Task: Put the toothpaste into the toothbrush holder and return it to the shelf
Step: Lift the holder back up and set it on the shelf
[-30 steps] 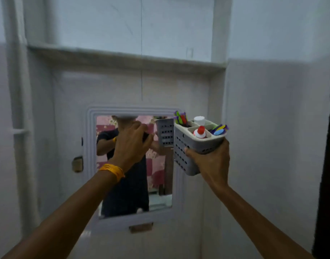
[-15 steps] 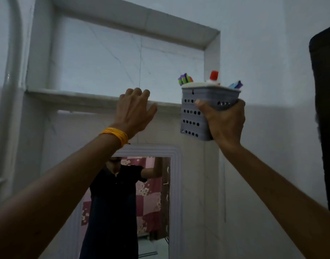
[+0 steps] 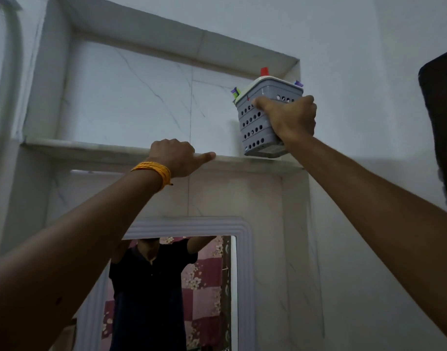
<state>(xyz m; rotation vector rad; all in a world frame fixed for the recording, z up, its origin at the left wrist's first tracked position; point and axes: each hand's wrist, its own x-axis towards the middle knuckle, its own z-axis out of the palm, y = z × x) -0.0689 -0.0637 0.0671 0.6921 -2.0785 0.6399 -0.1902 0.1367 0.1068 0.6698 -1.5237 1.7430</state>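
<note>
Up high, right hand [image 3: 290,117] grips toothbrush holder [image 3: 257,122] w/ shelf [image 3: 90,150] below; left hand [image 3: 178,158] curled on edge.

Dim, bluish, even light; soft shadows, wide-angle bending at edges, mostly sharp.

One toothbrush holder [image 3: 257,122], one shelf [image 3: 90,150], one mirror [image 3: 207,287], two hands.

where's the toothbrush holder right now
Upper right of the head view: the toothbrush holder is tilted in the right hand, at the shelf's right end.
</note>
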